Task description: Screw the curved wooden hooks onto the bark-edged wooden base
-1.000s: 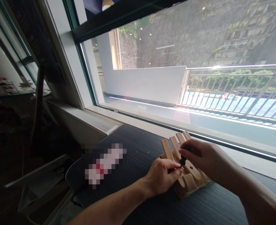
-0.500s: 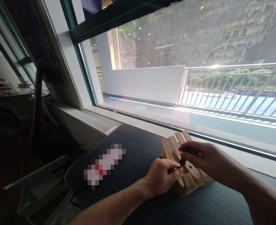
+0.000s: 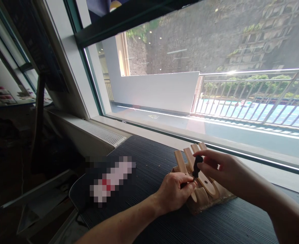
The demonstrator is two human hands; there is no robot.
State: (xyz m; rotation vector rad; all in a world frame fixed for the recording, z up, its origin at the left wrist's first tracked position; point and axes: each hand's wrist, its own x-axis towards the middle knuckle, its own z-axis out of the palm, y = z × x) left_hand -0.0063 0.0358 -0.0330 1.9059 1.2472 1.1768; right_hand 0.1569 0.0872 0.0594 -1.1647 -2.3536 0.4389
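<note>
A small wooden assembly [image 3: 202, 196] with several slats [image 3: 181, 162] sticking up toward the window sits on a dark ribbed table [image 3: 152, 162]. My right hand [image 3: 218, 167] pinches the black handle of a small screwdriver [image 3: 196, 166], held upright over the wood. My left hand [image 3: 175, 191] is closed beside the tool's tip, fingers pressed together against the wooden piece; what they grip is hidden.
A blurred-out white and red object [image 3: 111, 178] lies on the table to the left. A large window [image 3: 190, 78] with a sill runs behind the table. A radiator grille [image 3: 101, 132] and dark furniture are at the left.
My right hand has shifted its fingers on the screwdriver handle, now showing more of the black handle. My left hand and the wooden piece have barely moved.
</note>
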